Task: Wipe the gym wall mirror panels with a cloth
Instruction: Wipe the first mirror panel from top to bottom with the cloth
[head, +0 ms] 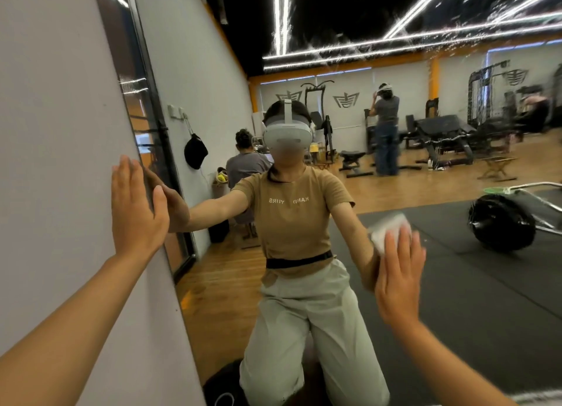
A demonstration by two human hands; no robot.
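The wall mirror (380,168) fills the middle and right of the head view and reflects the gym and my own figure. My right hand (398,272) lies flat with straight fingers on a white cloth (387,228), pressing it against the glass at lower right. My left hand (135,211) rests flat and open at the mirror's left edge, palm partly on the grey wall (60,132); its reflection meets it there.
The grey wall runs along the left. In the reflection I see a wooden floor, a black mat with a loaded barbell (501,226), weight machines, a seated person (246,162) and a standing person (386,126).
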